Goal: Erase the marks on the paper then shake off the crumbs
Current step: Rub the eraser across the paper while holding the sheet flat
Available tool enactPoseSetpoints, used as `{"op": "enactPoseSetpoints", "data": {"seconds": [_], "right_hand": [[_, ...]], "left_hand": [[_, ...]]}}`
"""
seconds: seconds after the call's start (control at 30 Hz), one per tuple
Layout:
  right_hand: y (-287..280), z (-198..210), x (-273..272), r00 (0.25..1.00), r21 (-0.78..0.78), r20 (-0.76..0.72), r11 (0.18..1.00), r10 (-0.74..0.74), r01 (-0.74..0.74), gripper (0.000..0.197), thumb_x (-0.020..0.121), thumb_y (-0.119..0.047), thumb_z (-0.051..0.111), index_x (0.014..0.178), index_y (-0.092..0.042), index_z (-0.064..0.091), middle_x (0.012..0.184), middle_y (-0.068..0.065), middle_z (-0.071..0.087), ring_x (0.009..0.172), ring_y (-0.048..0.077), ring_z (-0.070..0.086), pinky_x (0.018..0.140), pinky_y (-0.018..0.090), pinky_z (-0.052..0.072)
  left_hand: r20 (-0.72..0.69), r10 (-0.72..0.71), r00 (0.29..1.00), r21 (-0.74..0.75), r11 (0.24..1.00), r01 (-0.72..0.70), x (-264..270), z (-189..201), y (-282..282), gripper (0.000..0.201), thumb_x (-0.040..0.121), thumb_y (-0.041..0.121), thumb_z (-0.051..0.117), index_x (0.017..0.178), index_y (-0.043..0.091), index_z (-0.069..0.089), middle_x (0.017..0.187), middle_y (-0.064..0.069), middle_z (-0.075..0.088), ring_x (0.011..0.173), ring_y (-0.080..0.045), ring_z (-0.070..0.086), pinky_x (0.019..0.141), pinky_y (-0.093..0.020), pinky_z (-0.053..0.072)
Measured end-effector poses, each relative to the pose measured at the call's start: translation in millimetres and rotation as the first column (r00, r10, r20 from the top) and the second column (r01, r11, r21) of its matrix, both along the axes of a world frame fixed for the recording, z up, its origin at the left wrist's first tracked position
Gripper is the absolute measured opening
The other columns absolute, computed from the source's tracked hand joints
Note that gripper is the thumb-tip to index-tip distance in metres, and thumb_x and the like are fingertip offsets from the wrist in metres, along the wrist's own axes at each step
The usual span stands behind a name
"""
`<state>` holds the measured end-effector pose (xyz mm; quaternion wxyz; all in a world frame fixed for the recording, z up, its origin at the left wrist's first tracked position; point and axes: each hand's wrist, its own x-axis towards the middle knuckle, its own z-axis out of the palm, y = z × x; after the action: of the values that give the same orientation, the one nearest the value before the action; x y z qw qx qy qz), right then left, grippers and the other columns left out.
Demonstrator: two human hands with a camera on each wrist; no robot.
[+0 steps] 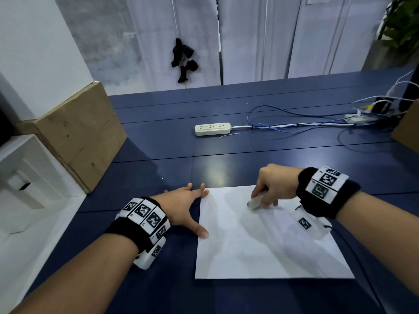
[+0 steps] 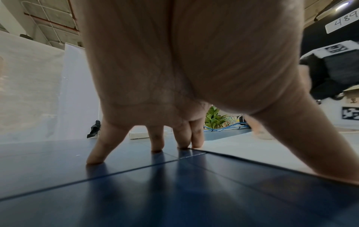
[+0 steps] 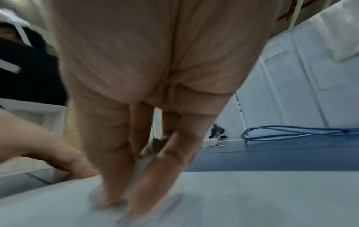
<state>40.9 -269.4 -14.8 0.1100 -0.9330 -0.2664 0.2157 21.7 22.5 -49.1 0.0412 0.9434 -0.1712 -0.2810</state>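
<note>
A white sheet of paper (image 1: 260, 250) lies flat on the dark blue table (image 1: 158, 155) in front of me. My left hand (image 1: 192, 209) is spread flat beside the sheet's left edge, its thumb and forefinger tips touching that edge; the left wrist view shows the fingers (image 2: 97, 153) straight on the table next to the paper (image 2: 252, 150). My right hand (image 1: 263, 199) pinches a small white eraser (image 1: 255, 202) and presses it on the paper's upper middle. In the right wrist view the hand (image 3: 124, 199) and the paper (image 3: 252, 199) are motion-blurred. Only faint grey traces show on the sheet.
A cream power strip (image 1: 213, 129) with blue cables (image 1: 294, 123) lies further back on the table. A cardboard box (image 1: 84, 137) stands at the table's left side, with a white shelf unit (image 1: 22, 177) beyond it. Another cardboard corner (image 1: 408, 132) sits at the right.
</note>
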Motion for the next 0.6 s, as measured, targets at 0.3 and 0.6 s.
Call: {"op": "enactPoseSetpoints", "data": {"seconds": [0.3, 0.6], "right_hand": [[-3, -1, -13, 0.999, 0.052, -0.044, 0.998, 0.02, -0.018, 0.022, 0.076, -0.043, 0.07, 0.091, -0.028, 0.078, 0.064, -0.005, 0.071, 0.056, 0.008, 0.068, 0.063, 0.019, 0.056], [-7, -7, 5, 0.991, 0.031, 0.133, 0.999, -0.033, 0.029, 0.028, 0.072, -0.043, 0.061, 0.088, -0.026, 0.076, 0.055, -0.005, 0.062, 0.053, 0.012, 0.059, 0.061, 0.027, 0.055]], "left_hand": [[-0.001, 0.003, 1.0, 0.001, 1.0, -0.003, -1, 0, 0, 0.142, 0.043, 0.086, 0.071, 0.157, 0.036, 0.002, 0.164, 0.02, -0.003, 0.15, -0.007, -0.012, 0.117, -0.065, 0.01], [0.01, 0.002, 1.0, 0.001, 1.0, -0.002, -4, 5, -4, 0.136, 0.052, 0.078, 0.077, 0.157, 0.034, 0.004, 0.163, 0.022, -0.003, 0.151, -0.008, -0.01, 0.117, -0.064, 0.01]]}}
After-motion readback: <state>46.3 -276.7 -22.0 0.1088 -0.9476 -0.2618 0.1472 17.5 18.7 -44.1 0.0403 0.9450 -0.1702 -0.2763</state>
